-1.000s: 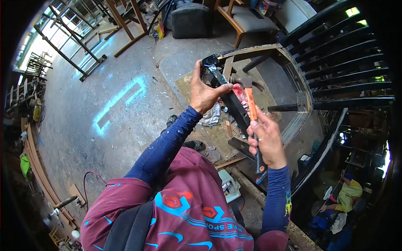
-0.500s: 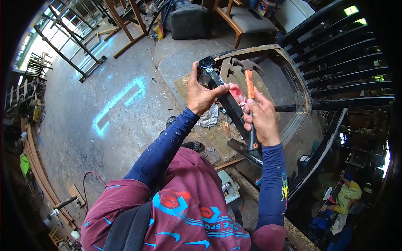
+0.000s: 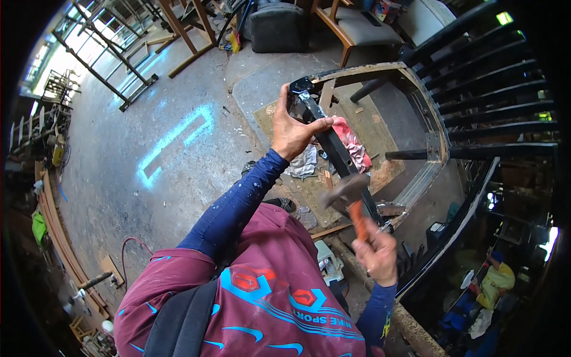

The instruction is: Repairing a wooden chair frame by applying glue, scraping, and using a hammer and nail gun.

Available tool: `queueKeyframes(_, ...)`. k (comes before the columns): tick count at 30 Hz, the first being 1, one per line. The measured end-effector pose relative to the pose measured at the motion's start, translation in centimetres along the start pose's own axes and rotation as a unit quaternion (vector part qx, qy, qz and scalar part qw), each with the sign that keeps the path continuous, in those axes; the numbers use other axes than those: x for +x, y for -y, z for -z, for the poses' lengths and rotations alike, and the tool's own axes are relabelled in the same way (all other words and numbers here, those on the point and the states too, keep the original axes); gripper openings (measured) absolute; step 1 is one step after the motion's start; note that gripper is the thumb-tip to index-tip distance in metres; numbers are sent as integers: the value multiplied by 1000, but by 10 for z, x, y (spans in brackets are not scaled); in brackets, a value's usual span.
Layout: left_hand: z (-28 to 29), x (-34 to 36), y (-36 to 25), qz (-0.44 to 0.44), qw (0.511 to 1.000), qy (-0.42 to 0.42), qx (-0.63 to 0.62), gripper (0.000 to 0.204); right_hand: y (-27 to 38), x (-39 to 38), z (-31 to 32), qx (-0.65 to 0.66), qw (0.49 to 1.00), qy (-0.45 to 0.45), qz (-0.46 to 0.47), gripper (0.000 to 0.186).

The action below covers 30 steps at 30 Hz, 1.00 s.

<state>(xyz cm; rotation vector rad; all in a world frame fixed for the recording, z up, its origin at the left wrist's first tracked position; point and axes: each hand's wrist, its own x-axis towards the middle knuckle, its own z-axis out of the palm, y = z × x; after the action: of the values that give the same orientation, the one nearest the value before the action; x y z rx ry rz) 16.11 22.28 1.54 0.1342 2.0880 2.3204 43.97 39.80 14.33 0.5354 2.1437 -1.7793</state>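
A black wooden chair lies tipped over, its seat frame facing up and its slatted back to the right. My left hand grips the black front rail near its far corner, thumb laid across the top. In my right hand is a claw hammer with an orange-and-black handle, held by the handle. The hammer's head, smeared by motion, is over the near part of the rail; whether it touches cannot be told. A red and white cloth lies beyond the rail.
Under the frame is a worn board on the concrete floor. A padded chair and a dark cushioned seat stand at the far side. Metal frames are far left. Another person in yellow sits at lower right.
My right hand has drawn back toward me, bringing the hammer from the far part of the frame to the near part of the rail. My left hand keeps its hold.
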Motion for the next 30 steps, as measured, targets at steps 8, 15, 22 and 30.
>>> queueKeyframes(8, 1, 3, 2, -23, 999, 11, 32, 119, -183, 0, -92, -24, 1000, -14, -6, 60)
queueKeyframes(15, 3, 3, 1, 38, 991, 86, -100, 67, -258, 133, -159, -45, 944, -326, 22, 53)
queueKeyframes(22, 32, 24, 26, 36, 991, 128, -26, 82, -291, 296, -153, 32, 898, -426, 101, 35)
queueKeyframes(30, 43, 35, 29, -335, 811, 235, 418, 78, -287, 306, -167, -196, 800, -565, 39, 45)
